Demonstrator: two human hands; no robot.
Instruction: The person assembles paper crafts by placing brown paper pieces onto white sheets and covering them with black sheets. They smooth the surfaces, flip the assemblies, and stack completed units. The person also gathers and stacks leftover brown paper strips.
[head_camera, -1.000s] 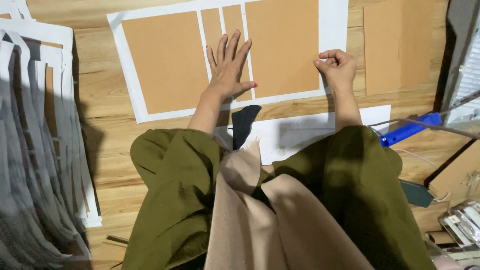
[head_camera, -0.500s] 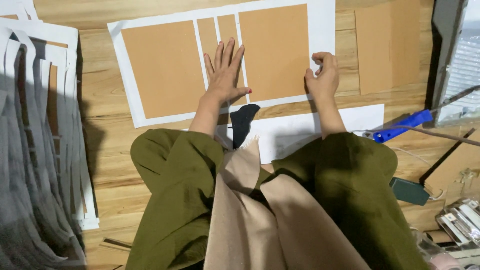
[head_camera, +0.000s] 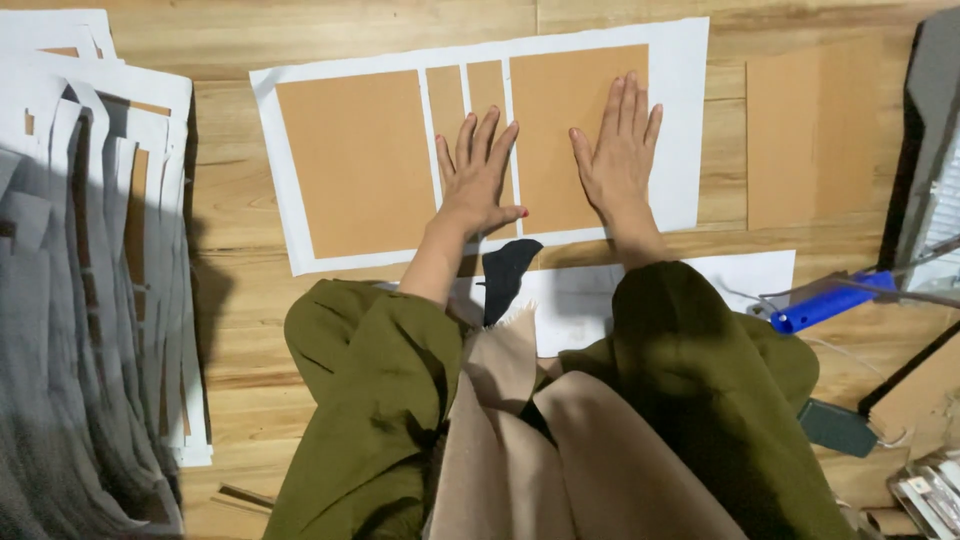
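Currently both hands are being pressed flat, fingers spread, on a white sheet (head_camera: 690, 120) that is lying on the wooden floor (head_camera: 240, 300). Nothing is being gripped by either. The left hand (head_camera: 480, 180) is being laid over the two narrow brown cardboard strips (head_camera: 465, 100) glued at the sheet's middle. The right hand (head_camera: 618, 150) is being laid palm down on the large right cardboard panel (head_camera: 550, 120), just beside the strips. A large left cardboard panel (head_camera: 350, 160) is being left untouched. A second white sheet (head_camera: 740, 275) is being overlapped by the person's green-clad knees (head_camera: 700, 360), near a black scrap (head_camera: 508, 275). A stack of finished sheets (head_camera: 90, 250) is being kept at far left, a loose cardboard piece (head_camera: 810, 140) at right, a blue-handled tool (head_camera: 825, 300) near the right knee.
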